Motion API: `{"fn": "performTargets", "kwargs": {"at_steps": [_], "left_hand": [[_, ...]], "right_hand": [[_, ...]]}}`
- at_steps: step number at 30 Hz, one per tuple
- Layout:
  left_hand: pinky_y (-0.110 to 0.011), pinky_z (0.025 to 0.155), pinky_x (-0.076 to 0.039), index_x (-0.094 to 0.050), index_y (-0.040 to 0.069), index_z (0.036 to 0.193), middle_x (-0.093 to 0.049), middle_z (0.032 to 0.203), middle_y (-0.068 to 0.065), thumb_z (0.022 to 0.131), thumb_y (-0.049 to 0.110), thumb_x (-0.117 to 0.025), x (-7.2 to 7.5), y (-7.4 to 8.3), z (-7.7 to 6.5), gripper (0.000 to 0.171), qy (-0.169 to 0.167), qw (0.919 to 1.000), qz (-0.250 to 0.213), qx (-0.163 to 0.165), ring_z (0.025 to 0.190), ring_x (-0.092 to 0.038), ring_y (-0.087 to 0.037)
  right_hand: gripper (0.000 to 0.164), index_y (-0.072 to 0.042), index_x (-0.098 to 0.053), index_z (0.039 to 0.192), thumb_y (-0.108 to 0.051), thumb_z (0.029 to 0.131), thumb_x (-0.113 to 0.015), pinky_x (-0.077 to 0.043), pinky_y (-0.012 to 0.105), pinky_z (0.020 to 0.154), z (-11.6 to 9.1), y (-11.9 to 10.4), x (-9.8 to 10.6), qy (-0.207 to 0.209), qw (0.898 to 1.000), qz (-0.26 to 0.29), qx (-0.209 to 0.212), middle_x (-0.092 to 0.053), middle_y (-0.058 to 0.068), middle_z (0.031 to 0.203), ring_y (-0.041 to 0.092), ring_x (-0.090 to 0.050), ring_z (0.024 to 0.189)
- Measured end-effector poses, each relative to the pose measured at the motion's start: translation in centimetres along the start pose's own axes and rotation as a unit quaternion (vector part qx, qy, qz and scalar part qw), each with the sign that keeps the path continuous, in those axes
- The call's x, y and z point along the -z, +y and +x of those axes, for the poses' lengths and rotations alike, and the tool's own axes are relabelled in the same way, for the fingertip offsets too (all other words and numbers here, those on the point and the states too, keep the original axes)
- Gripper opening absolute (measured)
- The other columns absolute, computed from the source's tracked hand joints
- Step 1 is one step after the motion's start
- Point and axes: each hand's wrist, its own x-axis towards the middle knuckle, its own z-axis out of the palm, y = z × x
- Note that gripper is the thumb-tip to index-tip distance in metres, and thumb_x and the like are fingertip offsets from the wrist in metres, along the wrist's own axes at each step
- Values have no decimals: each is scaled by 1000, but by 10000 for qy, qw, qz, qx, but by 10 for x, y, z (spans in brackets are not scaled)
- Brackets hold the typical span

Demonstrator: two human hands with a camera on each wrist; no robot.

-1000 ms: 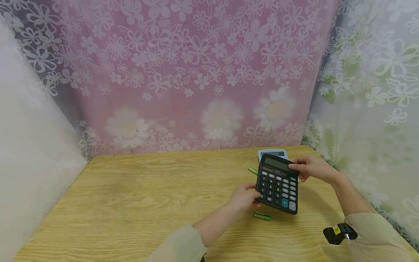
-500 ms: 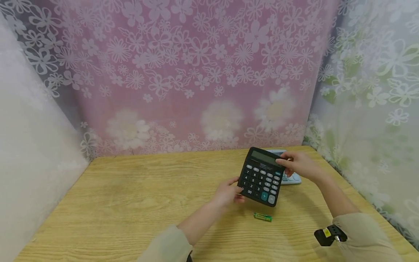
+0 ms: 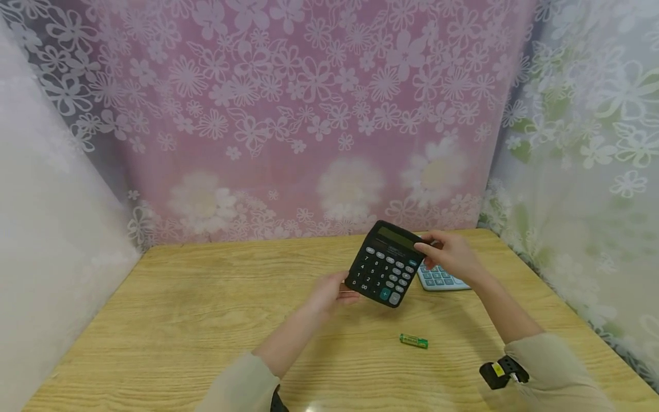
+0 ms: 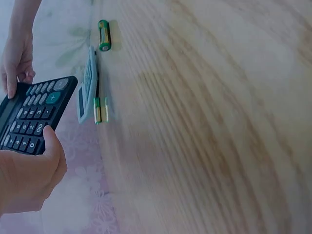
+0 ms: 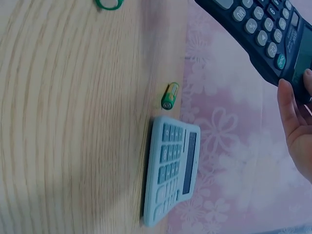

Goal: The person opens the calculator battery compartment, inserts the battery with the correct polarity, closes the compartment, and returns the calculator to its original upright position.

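A black desk calculator [image 3: 386, 269] is held raised and tilted over the table, its keys facing the head camera. My left hand [image 3: 329, 292] grips its lower left corner; in the left wrist view the thumb [image 4: 52, 141] lies along the edge by the 0 and 00 keys. With the thumb on the front and fingers behind, my right hand [image 3: 450, 254] pinches the upper right corner beside the display. Behind it a light blue calculator [image 3: 443, 281] lies on the table, partly covered by the black one and the right hand.
One green battery [image 3: 414, 341] lies on the wooden table [image 3: 216, 320] nearer the person. Another green battery [image 5: 170, 96] lies close to the light blue calculator, hidden in the head view. Floral curtains [image 3: 309, 114] hang at the back and sides.
Both hands have carried the black calculator leftward and a little upward and away, tilting it further. More of the light blue calculator's keys now show. The near battery has stayed in place.
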Motion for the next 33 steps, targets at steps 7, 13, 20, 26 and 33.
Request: {"fn": "performTargets", "kwargs": {"at_steps": [7,13,20,26,33], "left_hand": [[-41,82,-49,-51,-12,117,-57,86,-12,97,16,-43,18,8,3,36,285,9992,223,174,76,-63,-26],[-41,82,-49,-50,-14,117,-57,87,-14,98,16,-43,32,13,2,37,390,9985,342,159,68,-60,-22],[-30,73,-53,-52,-15,116,-58,95,-18,97,13,-43,46,18,2,35,434,9970,637,94,69,-58,-18],[-26,70,-52,-53,-14,119,-56,108,-26,96,10,-45,58,22,1,34,623,9934,964,-26,73,-57,-16],[-36,82,-50,-54,-15,115,-50,118,-27,94,7,-46,67,28,-3,31,647,9887,1339,-193,77,-55,-17]], "right_hand": [[22,2,-60,101,-18,91,-60,-52,27,58,5,-9,-16,120,9977,36,669,-65,12,73,18,-63,60],[13,2,-59,101,-4,90,-59,-53,28,60,7,-14,-29,28,9923,339,1191,-63,16,81,18,-65,65],[17,2,-67,100,1,83,-66,-51,27,58,10,-15,-38,325,9795,-74,1987,-62,10,88,12,-62,67],[20,-2,-71,97,2,78,-70,-46,24,55,12,-18,-47,425,9654,-661,2488,-62,7,92,14,-57,69],[24,2,-67,95,9,73,-72,-52,26,63,18,-21,-61,349,9442,-1431,2945,-61,13,93,23,-62,76]]}}
